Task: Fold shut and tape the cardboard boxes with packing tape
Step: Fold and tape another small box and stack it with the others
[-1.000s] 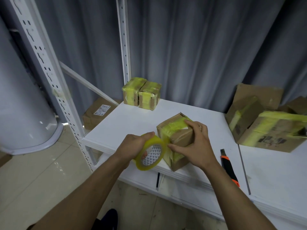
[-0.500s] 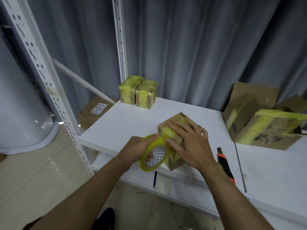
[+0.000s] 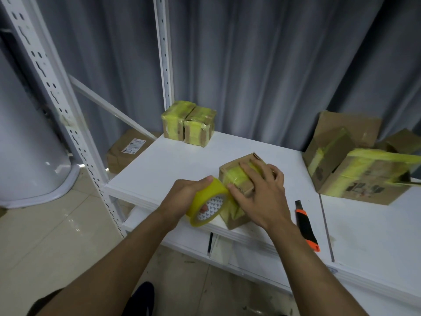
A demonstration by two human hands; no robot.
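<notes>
A small cardboard box wrapped in yellow tape sits at the front edge of the white shelf. My left hand grips a roll of yellow packing tape, pressed against the box's left side, with fingers through the core. A strip of tape runs from the roll onto the box. My right hand lies flat on top of the box, fingers spread and thumb on the tape at the box's near left edge.
Two taped small boxes stand at the shelf's back left. Larger taped and open boxes sit at the right. An orange-and-black utility knife lies right of my right arm. Another box rests below, behind the shelf post.
My right hand has slid from the box's front corner up onto its top, flattening over the tape. The roll has moved closer against the box.
</notes>
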